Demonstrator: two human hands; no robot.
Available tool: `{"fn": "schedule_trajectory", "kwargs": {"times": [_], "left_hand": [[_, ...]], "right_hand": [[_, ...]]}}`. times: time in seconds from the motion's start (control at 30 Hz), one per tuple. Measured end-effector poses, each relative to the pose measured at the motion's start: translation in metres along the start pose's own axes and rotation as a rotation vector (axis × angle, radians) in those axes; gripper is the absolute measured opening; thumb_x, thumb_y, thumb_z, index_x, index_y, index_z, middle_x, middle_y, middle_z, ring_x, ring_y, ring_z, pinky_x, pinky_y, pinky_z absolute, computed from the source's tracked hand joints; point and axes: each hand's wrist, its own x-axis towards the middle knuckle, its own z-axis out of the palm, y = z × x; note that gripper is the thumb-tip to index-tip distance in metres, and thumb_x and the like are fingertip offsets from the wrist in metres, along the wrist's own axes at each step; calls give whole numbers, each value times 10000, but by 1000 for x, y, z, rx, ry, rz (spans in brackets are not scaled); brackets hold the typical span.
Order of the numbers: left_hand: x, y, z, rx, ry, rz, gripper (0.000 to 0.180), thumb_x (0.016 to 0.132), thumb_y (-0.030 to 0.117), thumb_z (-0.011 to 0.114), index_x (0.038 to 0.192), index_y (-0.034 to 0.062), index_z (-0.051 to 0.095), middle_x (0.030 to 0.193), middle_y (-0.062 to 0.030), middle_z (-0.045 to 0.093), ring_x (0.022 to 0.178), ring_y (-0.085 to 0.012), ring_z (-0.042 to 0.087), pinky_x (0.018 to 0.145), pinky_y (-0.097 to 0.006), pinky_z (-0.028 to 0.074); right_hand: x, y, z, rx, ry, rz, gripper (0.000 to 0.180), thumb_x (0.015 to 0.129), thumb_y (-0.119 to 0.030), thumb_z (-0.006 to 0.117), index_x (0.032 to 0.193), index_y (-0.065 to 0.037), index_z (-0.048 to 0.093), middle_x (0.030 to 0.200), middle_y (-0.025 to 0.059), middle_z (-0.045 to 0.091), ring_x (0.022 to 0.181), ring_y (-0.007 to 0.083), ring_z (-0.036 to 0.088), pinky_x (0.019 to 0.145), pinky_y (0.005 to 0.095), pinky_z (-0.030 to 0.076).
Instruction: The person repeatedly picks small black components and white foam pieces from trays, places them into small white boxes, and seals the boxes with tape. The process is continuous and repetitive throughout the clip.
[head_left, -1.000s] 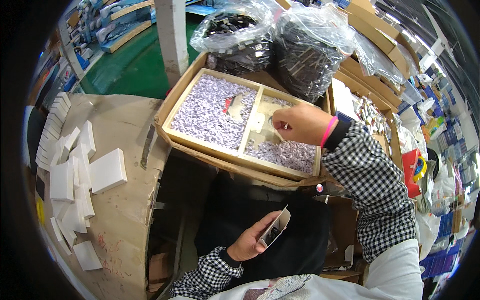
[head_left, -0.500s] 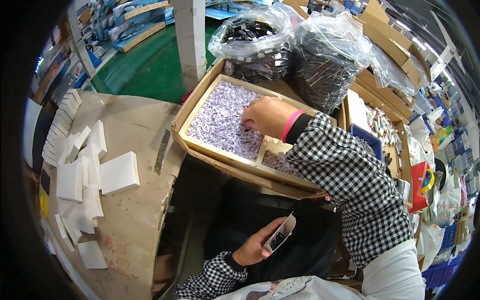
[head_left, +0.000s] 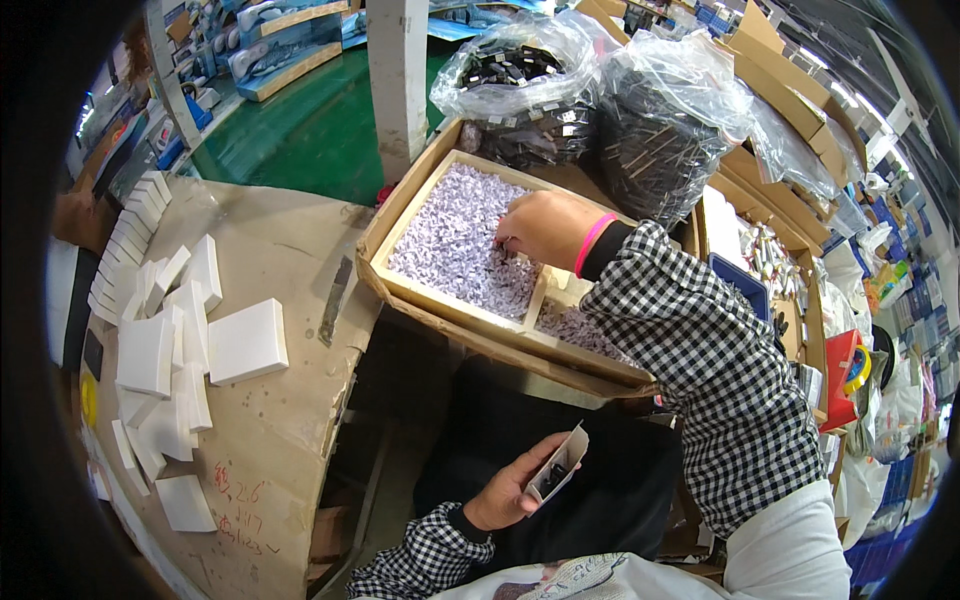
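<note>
My left hand (head_left: 507,496) is wrapped round a small white open box (head_left: 566,453), tilted, with small black pieces (head_left: 553,474) inside it. My right hand (head_left: 548,231) reaches into a wooden divided tray (head_left: 463,323), its fingers pinched together at the surface of many small whitish-lilac pieces (head_left: 445,225). What the fingertips hold, if anything, is too small to make out. A smaller compartment beneath my right wrist has more of these pieces (head_left: 583,332), partly covered by my checked sleeve.
Left, white boxes (head_left: 248,342) lie piled on a cardboard-covered table (head_left: 290,450). Behind the tray stand clear bags of black parts (head_left: 540,125) beside a post (head_left: 397,90). At right are a blue bin (head_left: 738,287), cartons and a red holder with tape (head_left: 843,380).
The view has shifted slightly, so the table and tray appear a little farther right. My right hand stays down in the tray's pieces, and my left hand keeps the box.
</note>
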Motion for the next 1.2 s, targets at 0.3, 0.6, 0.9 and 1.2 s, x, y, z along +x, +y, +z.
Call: {"fn": "schedule_trajectory", "kwargs": {"times": [0.3, 0.6, 0.9, 1.2], "left_hand": [[-1, 6, -4, -58, 20, 27, 1104, 674, 672, 627, 1427, -8, 191, 1350, -159, 403, 1206, -242, 440, 1033, -362, 341], [2, 17, 3, -28, 43, -11, 1122, 622, 733, 583, 1387, -17, 251, 1278, -131, 471, 1144, -193, 499, 977, -327, 400], [-2, -4, 41, -162, -88, -181, 1101, 569, 720, 689, 1376, 81, 300, 1284, -129, 482, 1161, -286, 515, 979, -474, 433], [-24, -51, 61, -33, 323, -258, 488, 944, 312, 499, 1317, 13, 402, 1178, -108, 571, 1052, -182, 570, 897, -328, 478]], "right_hand": [[-7, -12, -22, 16, -8, 70, 171, 828, -175, 566, 857, -30, 652, 823, 131, 638, 770, 295, 631, 727, 392, 513], [-139, -96, -48, 597, 59, -233, 104, 786, -145, 634, 859, -72, 647, 741, 81, 613, 725, 256, 625, 656, 339, 514], [-240, -135, -5, 545, 484, 152, 264, 722, -117, 741, 958, -53, 642, 861, 71, 638, 754, 217, 630, 664, 303, 511], [-315, -223, 102, 1477, 954, 971, 370, 816, 37, 647, 1170, 42, 542, 1037, 108, 640, 940, 145, 625, 822, 249, 513]]}}
